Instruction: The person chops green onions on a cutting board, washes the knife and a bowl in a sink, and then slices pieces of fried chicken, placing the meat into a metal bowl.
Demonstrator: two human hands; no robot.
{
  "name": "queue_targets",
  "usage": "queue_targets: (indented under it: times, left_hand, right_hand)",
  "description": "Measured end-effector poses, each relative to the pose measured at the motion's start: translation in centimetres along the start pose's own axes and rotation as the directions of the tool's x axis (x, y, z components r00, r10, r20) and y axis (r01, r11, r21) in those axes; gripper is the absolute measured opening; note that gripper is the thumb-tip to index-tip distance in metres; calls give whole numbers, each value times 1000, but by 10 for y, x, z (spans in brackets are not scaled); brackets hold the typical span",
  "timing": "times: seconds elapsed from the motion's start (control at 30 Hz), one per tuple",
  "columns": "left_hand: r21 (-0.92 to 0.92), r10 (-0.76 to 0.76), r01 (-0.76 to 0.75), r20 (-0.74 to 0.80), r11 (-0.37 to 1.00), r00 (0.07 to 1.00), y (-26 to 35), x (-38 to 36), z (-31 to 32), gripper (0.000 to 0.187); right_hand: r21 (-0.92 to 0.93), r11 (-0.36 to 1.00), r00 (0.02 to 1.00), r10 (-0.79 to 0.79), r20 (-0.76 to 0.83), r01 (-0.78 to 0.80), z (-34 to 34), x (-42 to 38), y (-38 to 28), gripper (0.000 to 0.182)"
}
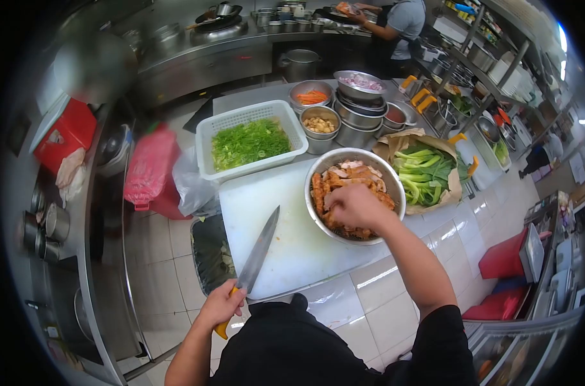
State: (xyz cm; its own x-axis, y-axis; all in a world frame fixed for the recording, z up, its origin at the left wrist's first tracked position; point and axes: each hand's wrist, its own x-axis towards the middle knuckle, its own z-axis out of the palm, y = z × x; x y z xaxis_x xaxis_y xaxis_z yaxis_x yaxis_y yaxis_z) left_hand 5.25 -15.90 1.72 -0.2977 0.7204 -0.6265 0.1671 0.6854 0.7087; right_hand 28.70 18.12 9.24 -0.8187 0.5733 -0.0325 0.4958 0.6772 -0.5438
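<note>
My left hand (222, 302) is closed around the yellow handle of a long kitchen knife (259, 249). The blade slants up and away over the white cutting board (292, 254). Over a round metal bowl (400, 186) my right hand (355, 206) reaches down with its fingers curled in among reddish-brown strips of sliced meat (379, 183). Whatever those fingertips pinch is hidden. The bowl stands at the board's right side.
Behind the board sits a white plastic basket (206, 143) of chopped green onion (251, 143). Stacked metal bowls (357, 119), and leafy greens (421, 170) in brown paper, stand beyond the meat bowl. A red bin (152, 170) is at left. Another person (405, 29) works at the far stove.
</note>
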Motion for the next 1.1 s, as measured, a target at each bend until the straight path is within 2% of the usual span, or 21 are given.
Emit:
queue_targets:
  times: [0.03, 0.1, 0.17, 0.27, 0.37, 0.5, 0.57, 0.63, 0.67, 0.73, 0.77, 0.83, 0.87, 0.9, 1.0, 1.1]
  left_hand:
    - [-10, 3, -3, 0, 1000, 1000, -2, -2, 0, 43]
    - [-27, 8, -8, 4, 1000, 1000, -3, -5, 1, 43]
    - [-31, -13, 13, 0, 999, 1000, 1, -9, 1, 42]
    - [-50, -1, 2, 18, 999, 1000, -6, -8, 1, 41]
    - [-43, -10, 10, -7, 999, 1000, -4, -13, -4, 39]
    - [-44, -4, -1, -107, 999, 994, -9, -5, -12, 38]
    - [23, 8, -5, -137, 1000, 990, 0, -2, -19, 37]
    - [48, -16, 24, -157, 999, 988, 10, 1, -25, 37]
    - [88, -30, 45, -155, 995, 988, 19, -1, -27, 36]
    - [335, 111, -35, -209, 942, 972, 17, -6, -28, 36]
    - [452, 189, -72, -220, 889, 957, 18, -7, -27, 36]
    - [485, 255, -119, -225, 866, 940, 30, -25, -27, 30]
    - [532, 289, -138, -211, 835, 934, 31, -31, -27, 29]
    - [579, 324, -158, -195, 800, 926, 32, -37, -27, 27]
    - [679, 295, -131, -132, 722, 946, 39, -59, -28, 24]
    - [749, 301, -111, -122, 653, 946, 41, -73, -27, 18]
  right_hand:
    - [160, 976, 989, 149, 6, -148, -7, 2, 4, 21]
    - [176, 975, 989, 144, -34, -136, -19, 4, 19, 22]
    - [323, 912, 960, 277, -32, -252, -30, 1, 23, 21]
    - [408, 878, 919, 347, -185, -249, -37, -6, 21, 18]
    - [552, 817, 899, 358, -254, -169, -34, -11, -3, 13]
    - [794, 601, 891, 406, -202, -94, 23, -7, -56, 10]
    - [792, 598, 906, 392, -159, -120, 71, -2, -63, 9]
    - [830, 505, 878, 477, -40, -237, 123, 4, -68, 13]
    - [729, 621, 875, 480, -62, -289, 141, 3, -62, 15]
    - [470, 799, 874, 473, -107, -375, 163, 0, -58, 19]
    - [378, 864, 894, 415, -167, -331, 169, -4, -51, 21]
    - [178, 954, 923, 282, -263, -241, 167, -17, -47, 24]
    - [290, 923, 915, 327, -238, -254, 166, -21, -48, 23]
    - [250, 954, 936, 231, -266, -165, 163, -27, -54, 22]
    - [124, 988, 940, -50, -337, 97, 161, -32, -66, 24]
    - [61, 990, 927, -100, -362, 130, 166, -24, -73, 19]
